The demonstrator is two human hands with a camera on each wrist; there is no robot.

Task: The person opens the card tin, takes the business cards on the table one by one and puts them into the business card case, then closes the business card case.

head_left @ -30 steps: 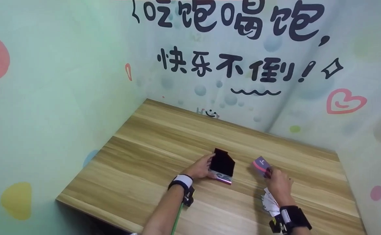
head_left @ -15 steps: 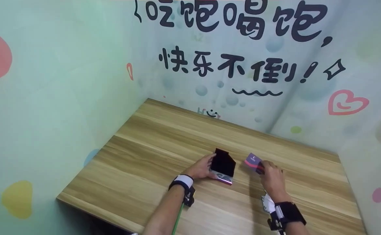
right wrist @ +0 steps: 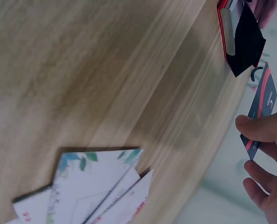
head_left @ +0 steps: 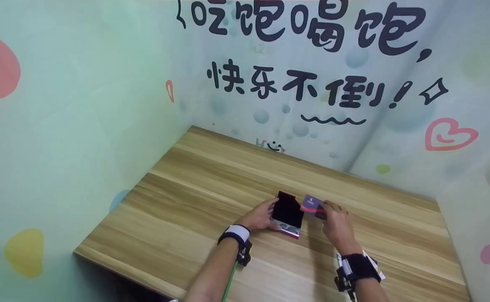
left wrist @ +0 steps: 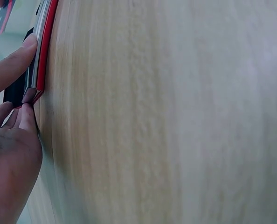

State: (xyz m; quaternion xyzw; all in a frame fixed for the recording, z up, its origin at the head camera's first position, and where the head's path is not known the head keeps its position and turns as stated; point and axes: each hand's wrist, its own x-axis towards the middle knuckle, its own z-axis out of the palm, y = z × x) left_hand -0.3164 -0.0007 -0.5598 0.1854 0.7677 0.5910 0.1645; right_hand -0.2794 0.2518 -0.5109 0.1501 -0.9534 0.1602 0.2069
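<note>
Your right hand pinches the purple card, shifted left to just beside the black case, lower centre of head view; gap nearly closed, contact unclear. Your left hand still grips the case.

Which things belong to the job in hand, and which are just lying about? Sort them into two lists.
In the job:
Purple card, pinched by the right hand
Case, held by the left hand

Probably just lying about:
White cards, loose on the table
</note>
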